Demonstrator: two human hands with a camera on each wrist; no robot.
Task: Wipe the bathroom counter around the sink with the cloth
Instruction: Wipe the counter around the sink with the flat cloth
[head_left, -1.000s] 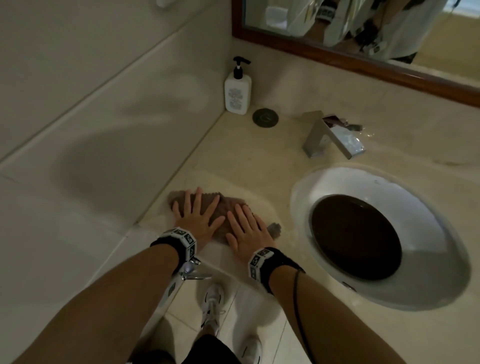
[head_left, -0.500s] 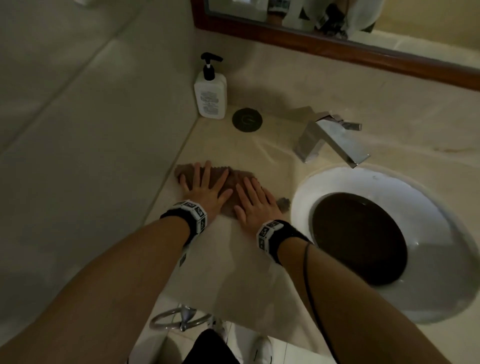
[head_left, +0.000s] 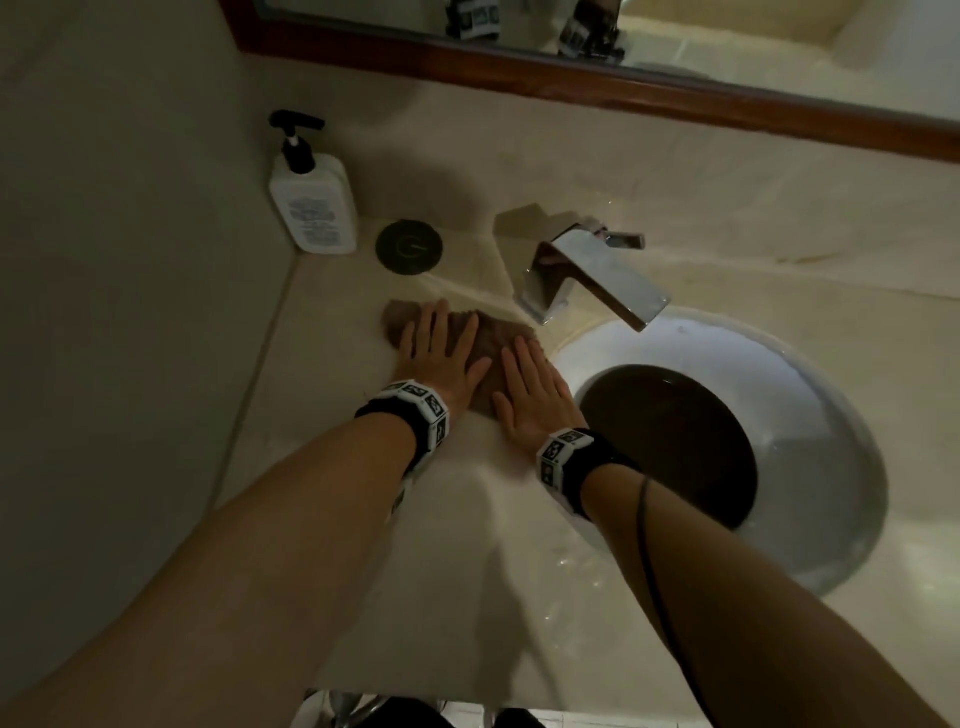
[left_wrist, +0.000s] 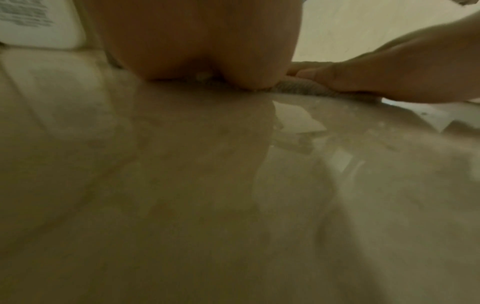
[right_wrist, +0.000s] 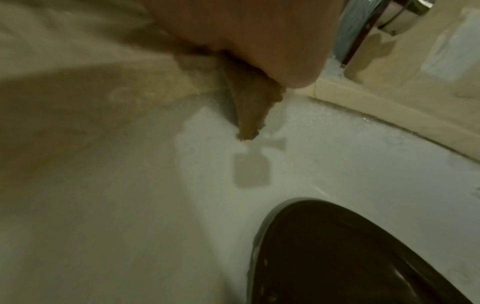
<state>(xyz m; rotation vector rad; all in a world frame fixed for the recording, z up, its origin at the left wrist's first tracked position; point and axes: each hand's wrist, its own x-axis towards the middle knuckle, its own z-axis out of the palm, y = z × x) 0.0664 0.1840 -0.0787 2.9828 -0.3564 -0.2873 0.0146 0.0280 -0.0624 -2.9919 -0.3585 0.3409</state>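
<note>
A brown cloth (head_left: 493, 343) lies flat on the beige counter (head_left: 332, 332), left of the round white sink (head_left: 810, 415) and just in front of the faucet. My left hand (head_left: 441, 353) presses on the cloth's left part with straight, spread fingers. My right hand (head_left: 535, 389) presses flat on its right part, beside the sink rim. In the left wrist view the heel of my left hand (left_wrist: 202, 41) sits on the cloth (left_wrist: 298, 87). In the right wrist view a corner of the cloth (right_wrist: 252, 107) hangs over the sink rim from under my right hand (right_wrist: 259, 30).
A white pump bottle (head_left: 311, 197) stands in the back left corner by the wall. A dark round cap (head_left: 409, 246) sits in the counter next to it. The chrome faucet (head_left: 587, 270) juts over the sink, whose dark bowl (head_left: 670, 441) fills the centre. A wood-framed mirror (head_left: 571, 88) runs along the back.
Both hands have slid the cloth away from the counter's front edge, toward the back and right, so it now lies close to the faucet base.
</note>
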